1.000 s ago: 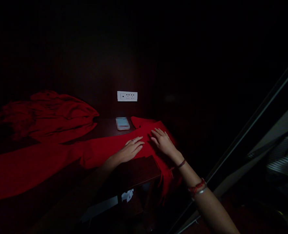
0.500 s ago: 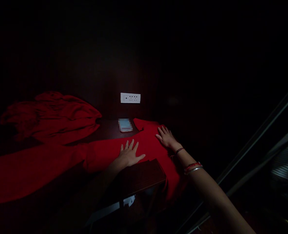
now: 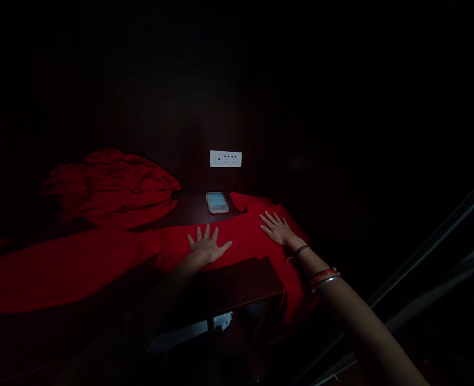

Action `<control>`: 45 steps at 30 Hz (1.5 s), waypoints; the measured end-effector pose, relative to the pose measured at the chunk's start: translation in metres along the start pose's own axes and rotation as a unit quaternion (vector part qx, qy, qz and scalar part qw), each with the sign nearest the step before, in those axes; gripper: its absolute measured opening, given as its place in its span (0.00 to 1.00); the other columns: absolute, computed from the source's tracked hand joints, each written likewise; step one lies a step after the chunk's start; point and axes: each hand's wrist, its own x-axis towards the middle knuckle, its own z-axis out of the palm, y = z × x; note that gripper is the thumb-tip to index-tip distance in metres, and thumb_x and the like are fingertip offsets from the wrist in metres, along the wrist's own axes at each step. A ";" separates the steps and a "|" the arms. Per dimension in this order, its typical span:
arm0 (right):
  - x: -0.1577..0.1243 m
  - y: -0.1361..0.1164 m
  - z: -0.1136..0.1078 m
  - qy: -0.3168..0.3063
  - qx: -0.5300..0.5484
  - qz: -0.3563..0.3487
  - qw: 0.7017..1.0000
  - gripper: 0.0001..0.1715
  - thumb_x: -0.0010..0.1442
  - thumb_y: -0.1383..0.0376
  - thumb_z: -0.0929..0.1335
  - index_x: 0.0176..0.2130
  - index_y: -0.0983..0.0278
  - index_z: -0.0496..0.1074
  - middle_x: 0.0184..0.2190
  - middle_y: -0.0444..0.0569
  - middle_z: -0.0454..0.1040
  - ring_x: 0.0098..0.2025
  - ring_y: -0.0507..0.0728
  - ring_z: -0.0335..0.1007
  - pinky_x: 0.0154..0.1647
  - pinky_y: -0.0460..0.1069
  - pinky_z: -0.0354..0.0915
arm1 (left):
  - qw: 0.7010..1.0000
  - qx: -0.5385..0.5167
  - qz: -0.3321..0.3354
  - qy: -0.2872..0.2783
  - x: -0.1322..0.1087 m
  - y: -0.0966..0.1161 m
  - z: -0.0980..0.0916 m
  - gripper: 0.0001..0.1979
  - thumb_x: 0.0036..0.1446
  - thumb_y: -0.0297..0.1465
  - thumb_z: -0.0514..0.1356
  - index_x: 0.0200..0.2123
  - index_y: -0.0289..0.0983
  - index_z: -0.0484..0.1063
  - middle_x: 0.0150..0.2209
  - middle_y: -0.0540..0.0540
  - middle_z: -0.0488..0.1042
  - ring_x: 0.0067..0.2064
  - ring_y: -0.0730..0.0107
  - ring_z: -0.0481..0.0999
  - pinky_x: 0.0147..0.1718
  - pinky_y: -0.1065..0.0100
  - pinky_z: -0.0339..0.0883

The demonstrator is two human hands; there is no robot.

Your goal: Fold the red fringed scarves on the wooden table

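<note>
A long red garment (image 3: 240,230) lies spread along a dark wooden table (image 3: 237,284), one end hanging over the right edge and the other running off to the left. My left hand (image 3: 207,247) rests flat on it near the table's front, fingers spread, a ring on one finger. Farther right, my right hand (image 3: 277,229) also lies palm down on the red cloth with fingers apart. Bracelets circle the right wrist and forearm. Neither hand grips anything. The garment's exact kind is hard to make out in the dim light.
A bunched, gathered red cloth (image 3: 128,187) lies at the back left. Behind the garment is a phone-like item (image 3: 217,202) with a blurred screen. A white socket panel (image 3: 226,158) is on the dark wall. Pale items (image 3: 223,320) show under the table.
The view has shifted, so the scene sits farther right. My left hand has slid leftward along the red garment; my right hand stays flat on it, slightly nearer to me.
</note>
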 end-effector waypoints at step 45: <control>0.019 -0.177 -0.025 0.039 0.370 -0.350 0.860 0.14 0.53 0.60 0.62 0.34 0.67 0.70 0.32 0.49 0.72 0.34 0.52 0.66 0.36 0.46 0.60 | 0.928 -0.248 0.275 0.034 -0.017 -0.141 -0.083 0.13 0.50 0.35 0.52 0.35 0.33 0.68 0.34 0.46 0.71 0.37 0.70 0.69 0.37 0.71 0.60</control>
